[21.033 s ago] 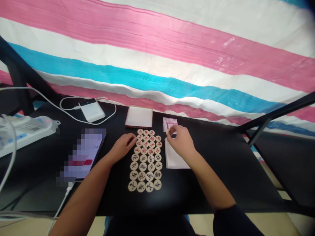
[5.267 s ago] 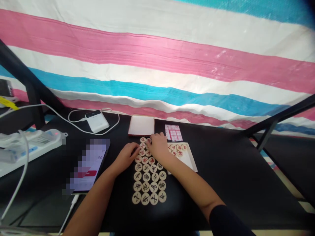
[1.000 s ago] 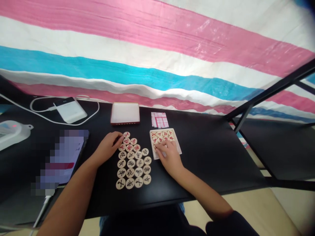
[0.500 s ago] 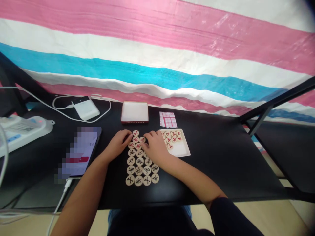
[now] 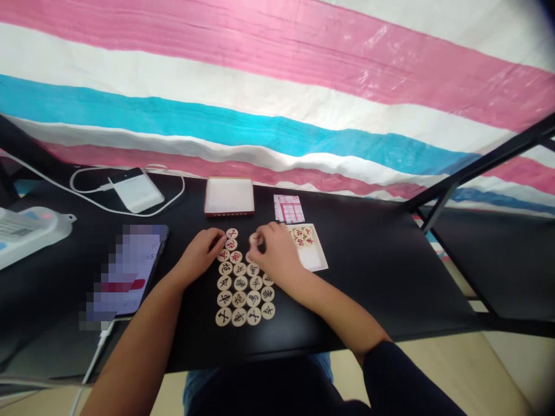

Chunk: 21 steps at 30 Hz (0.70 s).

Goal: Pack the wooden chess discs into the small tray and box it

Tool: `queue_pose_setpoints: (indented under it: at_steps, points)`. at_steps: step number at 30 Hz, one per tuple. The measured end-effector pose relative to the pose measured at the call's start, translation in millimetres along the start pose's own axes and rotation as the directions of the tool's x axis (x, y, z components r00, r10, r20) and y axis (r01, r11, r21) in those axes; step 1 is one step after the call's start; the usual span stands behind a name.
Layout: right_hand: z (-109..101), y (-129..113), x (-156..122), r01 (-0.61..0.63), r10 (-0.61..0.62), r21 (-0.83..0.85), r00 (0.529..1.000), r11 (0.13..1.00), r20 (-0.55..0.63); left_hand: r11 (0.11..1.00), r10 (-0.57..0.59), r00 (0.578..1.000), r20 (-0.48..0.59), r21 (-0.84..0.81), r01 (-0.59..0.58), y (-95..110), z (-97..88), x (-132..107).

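Round wooden xiangqi pieces (image 5: 240, 283) with black and red characters lie in close rows on the black table. My left hand (image 5: 200, 254) rests at the upper left of the rows, thumb and forefinger slightly apart by the red pieces (image 5: 231, 234). Just right of those, my right hand (image 5: 280, 251) pinches a xiangqi piece (image 5: 255, 238) between thumb and fingers. Another piece below its thumb is mostly hidden. Beyond this hand, a white box tray (image 5: 319, 254) holds several red pieces, partly covered by the hand.
Behind the rows stands a box lid (image 5: 229, 196); pink printed paper (image 5: 289, 209) lies beside it. At left are a phone (image 5: 125, 271) on a charging cable, a white power bank (image 5: 139, 193) and a power strip (image 5: 34, 234). A striped sheet (image 5: 277, 133) hangs behind.
My right hand has shifted off the rows and now shows a piece in its pinch. A red piece near the top of the rows has left its spot. The view has turned slightly right.
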State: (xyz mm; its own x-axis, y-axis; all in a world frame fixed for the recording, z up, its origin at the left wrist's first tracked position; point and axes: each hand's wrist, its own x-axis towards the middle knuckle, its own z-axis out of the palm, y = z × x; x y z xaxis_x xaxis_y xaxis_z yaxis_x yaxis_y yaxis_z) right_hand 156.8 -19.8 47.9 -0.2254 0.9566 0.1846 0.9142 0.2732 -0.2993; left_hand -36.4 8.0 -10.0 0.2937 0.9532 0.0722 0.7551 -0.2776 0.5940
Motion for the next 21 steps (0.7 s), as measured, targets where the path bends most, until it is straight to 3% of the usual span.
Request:
queue_pose_setpoints:
  at_steps: [3,6,9,16,21]
  points:
    - [-17,31,-27,-0.094,0.097,0.033,0.989,0.995,-0.113,1.0,-0.005,1.0,0.004,0.006,0.005,1,0.1,0]
    - [-20,61,-51,-0.234,0.232,-0.031,0.97,0.972,-0.072,1.0,0.002,1.0,0.005,0.005,-0.002,0,0.2,1]
    - [-14,78,-62,-0.274,0.273,-0.059,0.962,0.96,-0.025,1.0,0.018,1.0,0.0,-0.001,-0.018,-2,1.1,1]
    - [-10,77,-62,-0.273,0.266,-0.109,0.961,0.956,-0.075,1.0,0.017,1.0,-0.018,0.019,-0.017,-1,1.6,0]
    - [-21,63,-60,-0.237,0.237,0.013,0.961,0.971,-0.143,1.0,0.011,0.999,-0.03,-0.004,-0.011,1,2.1,-2]
